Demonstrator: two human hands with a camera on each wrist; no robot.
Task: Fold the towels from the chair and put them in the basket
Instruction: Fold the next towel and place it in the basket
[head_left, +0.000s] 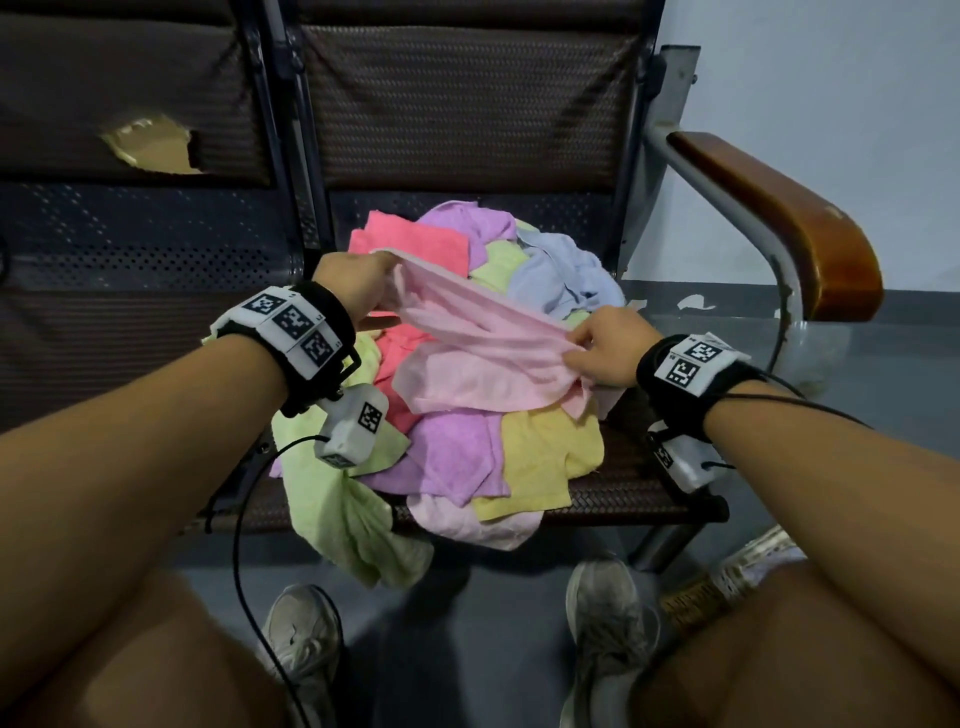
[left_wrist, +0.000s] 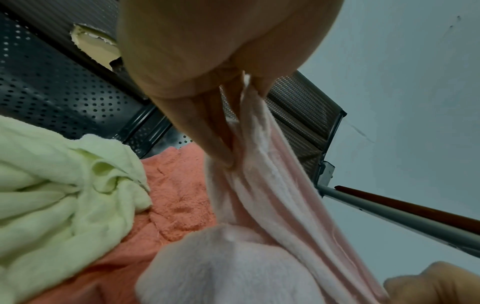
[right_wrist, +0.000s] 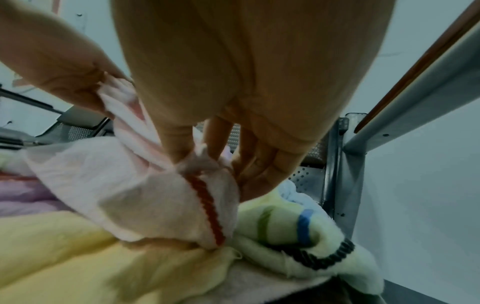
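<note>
A light pink towel (head_left: 467, 343) is stretched over a heap of coloured towels (head_left: 457, 457) on the chair seat (head_left: 639, 488). My left hand (head_left: 358, 280) pinches its far left corner, and the left wrist view shows the pink towel (left_wrist: 262, 185) bunched between the fingers (left_wrist: 207, 131). My right hand (head_left: 597, 348) pinches the near right edge. In the right wrist view the fingers (right_wrist: 179, 139) grip the pink towel (right_wrist: 124, 195), which has a red stitched hem. No basket is in view.
The chair has a woven dark back (head_left: 467, 104) and a wooden armrest (head_left: 779, 218) on the right. A torn neighbouring seat (head_left: 150, 145) stands left. A green towel (head_left: 343, 514) hangs over the seat's front edge. My shoes (head_left: 608, 613) are on the floor below.
</note>
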